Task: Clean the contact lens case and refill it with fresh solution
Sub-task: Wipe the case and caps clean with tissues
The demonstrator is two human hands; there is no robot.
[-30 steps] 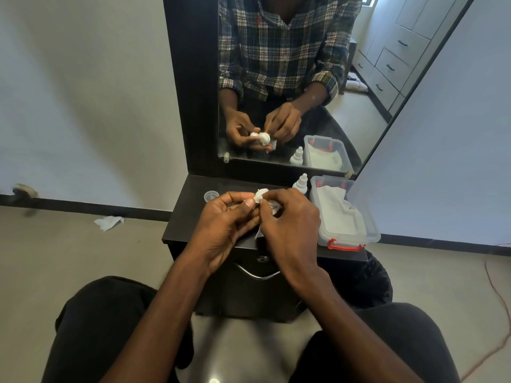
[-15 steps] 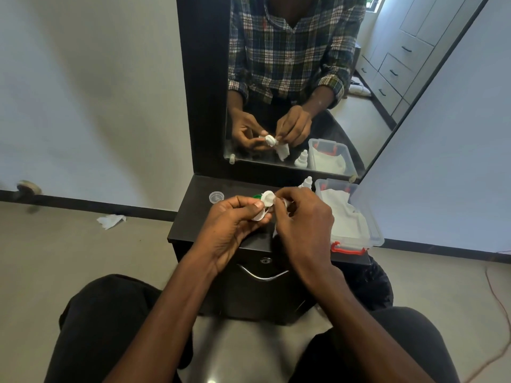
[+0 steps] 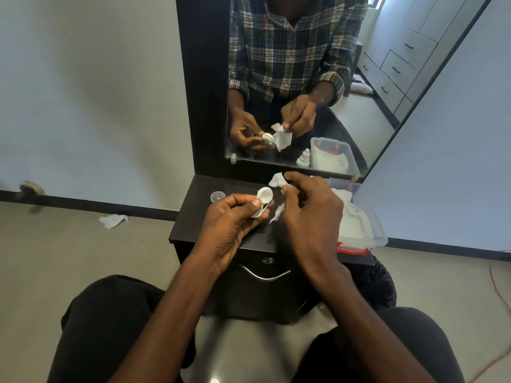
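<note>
1. A small clear cap (image 3: 217, 196) stands on the dark tabletop (image 3: 193, 217), left of the contact lens case (image 3: 263, 201), with nothing touching it.
2. The left hand (image 3: 232, 225) has its fingers curled round the contact lens case, thumb pressed on its near side, and holds it above the tabletop with an open well facing up and to the right.
3. The right hand (image 3: 309, 214), just right of the case, pinches a crumpled white tissue (image 3: 277, 180) between thumb and fingertips; part of the tissue hangs below, close to the case.
4. Further right of the case sits a clear storage box (image 3: 370, 233) with a red latch.
5. My judgement: the wiping step is in hand. The next move calls for bringing the tissue back into the well, or turning to the other well; the refill has yet to come.
6. Compared with half a second earlier, the tissue has come off the case, the hands have drawn slightly apart, and the well is now exposed.
</note>
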